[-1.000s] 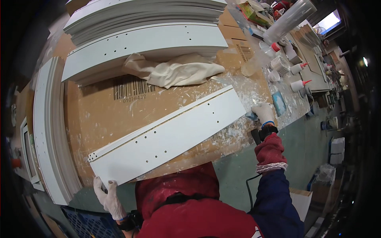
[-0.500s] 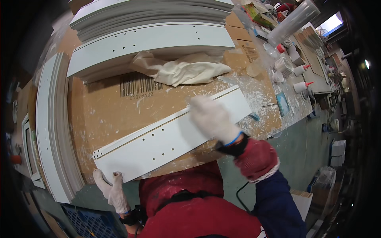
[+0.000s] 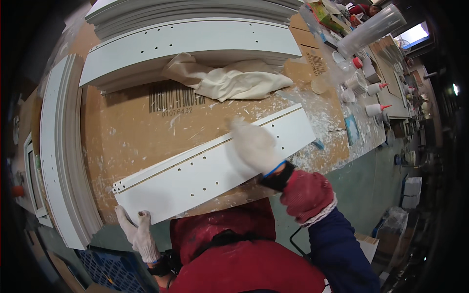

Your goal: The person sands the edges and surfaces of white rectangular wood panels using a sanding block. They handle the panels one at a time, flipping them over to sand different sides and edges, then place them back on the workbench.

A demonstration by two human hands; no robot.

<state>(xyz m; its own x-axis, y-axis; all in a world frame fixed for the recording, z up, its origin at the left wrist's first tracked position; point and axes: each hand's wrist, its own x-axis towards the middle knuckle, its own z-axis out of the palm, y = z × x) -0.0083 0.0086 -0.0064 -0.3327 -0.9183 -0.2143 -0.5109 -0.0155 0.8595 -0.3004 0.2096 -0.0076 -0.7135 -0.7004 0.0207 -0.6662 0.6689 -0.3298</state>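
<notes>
- The white drilled board (image 3: 215,168) is lying slantwise on the cardboard sheet (image 3: 127,136), its right end pointing away from the person.
- The right arm (image 3: 337,239), in dark blue and red sleeves, is reaching up and leftward from the lower right, bending across the board's near edge.
- The right hand (image 3: 256,146), gloved, is hovering over or touching the board's right half; the fingers are blurring, so I cannot tell their closing or whether they are holding something.
- The left hand (image 3: 139,237), also gloved, is resting at the near left corner, its thumb and finger spreading apart in a V.
</notes>
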